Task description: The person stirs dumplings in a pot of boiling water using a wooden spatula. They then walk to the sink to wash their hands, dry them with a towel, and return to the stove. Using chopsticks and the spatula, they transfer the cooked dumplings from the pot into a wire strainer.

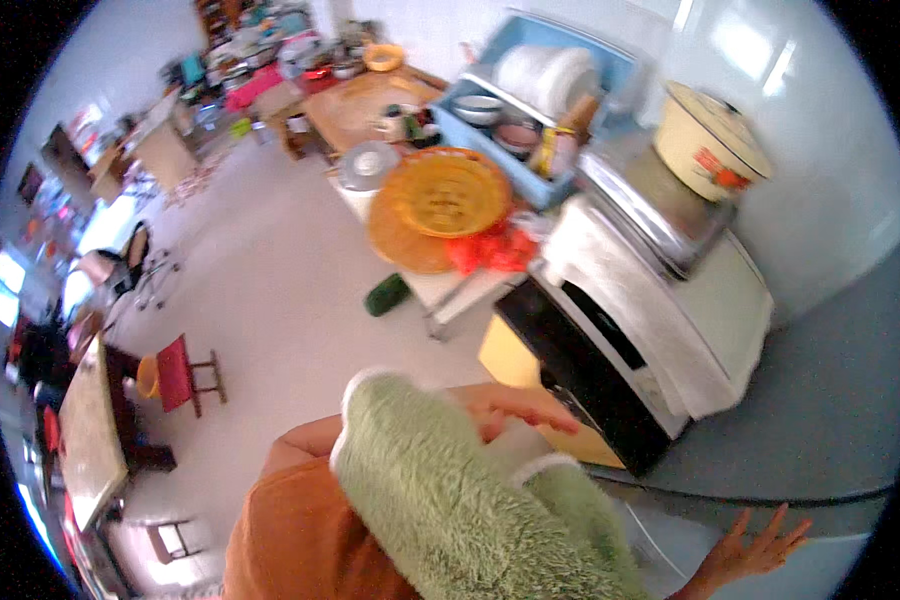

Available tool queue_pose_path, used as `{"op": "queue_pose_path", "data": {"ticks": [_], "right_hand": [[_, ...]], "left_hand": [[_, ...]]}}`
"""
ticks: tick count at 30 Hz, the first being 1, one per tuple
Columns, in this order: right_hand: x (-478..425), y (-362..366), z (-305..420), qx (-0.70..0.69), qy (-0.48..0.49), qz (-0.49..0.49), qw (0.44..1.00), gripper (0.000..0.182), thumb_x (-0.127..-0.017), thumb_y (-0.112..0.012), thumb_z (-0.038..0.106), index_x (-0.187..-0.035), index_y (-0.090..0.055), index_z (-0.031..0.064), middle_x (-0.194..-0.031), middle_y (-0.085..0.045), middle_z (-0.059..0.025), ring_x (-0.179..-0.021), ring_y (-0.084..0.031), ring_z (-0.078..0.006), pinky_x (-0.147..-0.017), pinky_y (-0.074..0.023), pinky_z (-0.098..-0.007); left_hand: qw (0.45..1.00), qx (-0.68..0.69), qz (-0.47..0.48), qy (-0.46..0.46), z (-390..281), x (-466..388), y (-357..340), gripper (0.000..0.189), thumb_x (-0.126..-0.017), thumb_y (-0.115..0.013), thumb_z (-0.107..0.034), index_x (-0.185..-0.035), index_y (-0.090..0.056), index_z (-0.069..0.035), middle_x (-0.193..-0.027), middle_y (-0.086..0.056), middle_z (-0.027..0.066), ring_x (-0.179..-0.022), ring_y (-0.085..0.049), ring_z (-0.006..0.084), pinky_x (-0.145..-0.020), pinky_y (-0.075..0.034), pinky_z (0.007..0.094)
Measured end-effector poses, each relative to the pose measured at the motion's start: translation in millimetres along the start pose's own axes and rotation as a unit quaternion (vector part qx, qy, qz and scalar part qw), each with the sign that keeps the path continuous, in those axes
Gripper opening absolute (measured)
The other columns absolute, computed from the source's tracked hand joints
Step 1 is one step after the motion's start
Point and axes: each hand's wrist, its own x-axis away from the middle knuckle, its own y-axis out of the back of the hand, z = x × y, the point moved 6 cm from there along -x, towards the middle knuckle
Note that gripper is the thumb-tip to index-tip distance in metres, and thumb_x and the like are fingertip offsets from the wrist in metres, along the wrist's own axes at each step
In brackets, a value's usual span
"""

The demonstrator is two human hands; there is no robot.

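Observation:
A fluffy light-green towel [450,480] with a pale edge lies over my left forearm, beside my orange clothing. Past its upper edge, my left hand [521,409] reaches out with its fingers extended; the towel covers the wrist, and nothing shows in the fingers. At the lower right, my right hand [757,544] has its fingers spread and holds nothing, near the edge of the dark grey countertop [817,420]. Ahead of the left hand stands a white-and-black appliance [592,375], partly covered by a white cloth [637,307].
A cream enamel pot [709,142] and a metal container [656,202] rest on the appliance. Beyond are an orange basket [450,191], a red plastic bag [495,247] and a blue dish crate [495,157]. At left are a red chair [176,375] and a table [94,442].

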Motion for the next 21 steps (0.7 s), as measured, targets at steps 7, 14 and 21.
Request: {"op": "queue_pose_path", "data": {"ticks": [7, 14, 21], "right_hand": [[-5, -17, 176, -0.445, 0.055, 0.127, 0.885, 0.026, -0.079, -0.054, 0.005, -0.105, -0.054, 0.0003, -0.125, -0.045, -0.0165, -0.119, -0.038, -0.0329, -0.1, -0.0273, -0.0426], [-16, 60, 434, -0.631, 0.198, 0.199, 0.723, 0.021, -0.072, -0.057, 0.006, -0.092, -0.056, 0.0017, -0.105, -0.056, -0.0147, -0.105, -0.05, -0.0344, -0.094, -0.0353, -0.0446], [-8, 121, 668, -0.709, 0.284, 0.247, 0.596, 0.022, -0.067, -0.061, 0.003, -0.088, -0.058, 0.0022, -0.1, -0.058, -0.0121, -0.101, -0.053, -0.0312, -0.087, -0.0404, -0.0397]], "left_hand": [[0.999, 0.029, -0.019, -0.017, -103, 152, 37, 0.044, -0.081, -0.054, -0.03, -0.11, -0.052, 0.003, -0.11, -0.054, 0.0134, -0.105, -0.048, 0.0248, -0.09, -0.036, 0.0367], [0.98, 0.058, -0.147, -0.125, -123, 315, 128, 0.034, -0.077, -0.055, -0.02, -0.101, -0.055, 0.005, -0.1, -0.057, 0.0162, -0.095, -0.053, 0.0286, -0.082, -0.041, 0.0381], [0.953, 0.013, -0.254, -0.163, -156, 429, 248, 0.025, -0.074, -0.056, -0.01, -0.093, -0.057, 0.006, -0.09, -0.06, 0.0189, -0.084, -0.057, 0.0324, -0.073, -0.046, 0.0396]]}}
